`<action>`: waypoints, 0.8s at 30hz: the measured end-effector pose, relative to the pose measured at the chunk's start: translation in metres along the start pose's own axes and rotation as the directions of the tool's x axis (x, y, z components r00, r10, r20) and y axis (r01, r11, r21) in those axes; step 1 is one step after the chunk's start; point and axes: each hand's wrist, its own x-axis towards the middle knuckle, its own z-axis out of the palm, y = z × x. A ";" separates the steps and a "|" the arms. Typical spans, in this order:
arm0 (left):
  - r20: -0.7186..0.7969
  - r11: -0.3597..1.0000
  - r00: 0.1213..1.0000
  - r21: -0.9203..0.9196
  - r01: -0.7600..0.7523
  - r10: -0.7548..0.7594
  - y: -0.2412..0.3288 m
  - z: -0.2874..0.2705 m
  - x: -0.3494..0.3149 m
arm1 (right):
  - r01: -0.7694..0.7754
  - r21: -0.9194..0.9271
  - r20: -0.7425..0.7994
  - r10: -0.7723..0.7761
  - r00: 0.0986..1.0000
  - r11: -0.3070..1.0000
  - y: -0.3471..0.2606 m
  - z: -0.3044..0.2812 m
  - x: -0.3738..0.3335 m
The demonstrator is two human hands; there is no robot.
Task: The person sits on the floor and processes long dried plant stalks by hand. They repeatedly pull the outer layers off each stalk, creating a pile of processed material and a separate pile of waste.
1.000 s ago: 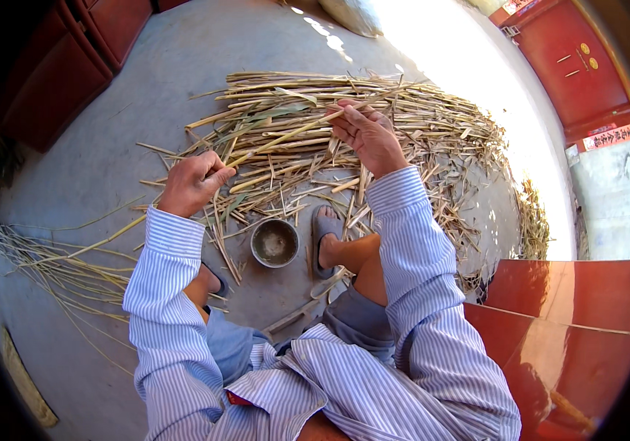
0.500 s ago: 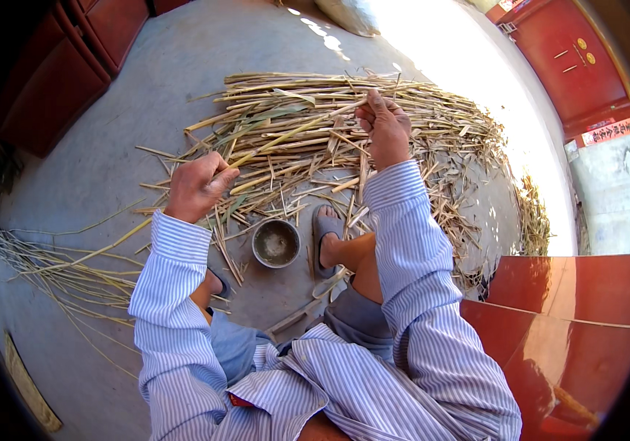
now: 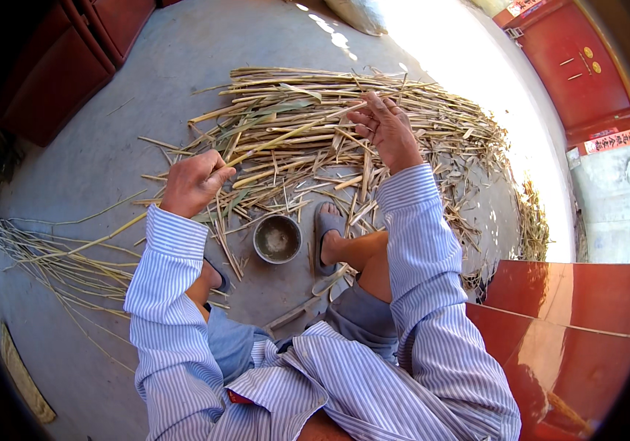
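My left hand [image 3: 194, 184] is closed in a fist around a long yellowish dry stalk [image 3: 285, 137]. The stalk slants up and right from the fist to my right hand [image 3: 388, 132]. Its far end sits between the thumb and fingers of that hand, which grip it loosely, the other fingers half spread. Another length of stalk [image 3: 109, 237] runs out below the left fist toward the left; whether it is the same piece is hidden by the hand. Beyond both hands lies a big heap of dry stalks [image 3: 432, 121] with leaf scraps.
A round bowl [image 3: 276, 239] with a greyish inside stands on the floor near my sandalled foot [image 3: 327, 239]. Thin stalks [image 3: 58, 268] spread at the left. Red seats [image 3: 58, 81] stand at upper left, a glossy red surface [image 3: 550, 331] at lower right. A pale sack [image 3: 355, 15] lies at the back.
My right hand has shifted slightly right and down, its fingers looser and more spread. The left fist keeps the stalk and has barely moved.
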 end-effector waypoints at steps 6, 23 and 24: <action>-0.008 1.000 1.000 -0.023 -0.012 0.012 -0.003 0.003 0.001 | -0.040 -0.201 0.101 0.061 0.993 0.979 0.007 0.012 -0.005; 0.081 0.923 0.992 -0.367 0.118 -0.094 -0.006 -0.007 -0.002 | 0.141 -0.325 0.192 -0.080 0.978 0.935 0.004 0.015 -0.016; 0.106 0.927 0.990 -0.355 0.123 -0.091 -0.006 -0.008 0.000 | 0.130 -0.224 0.188 -0.088 0.978 0.966 0.007 0.017 -0.014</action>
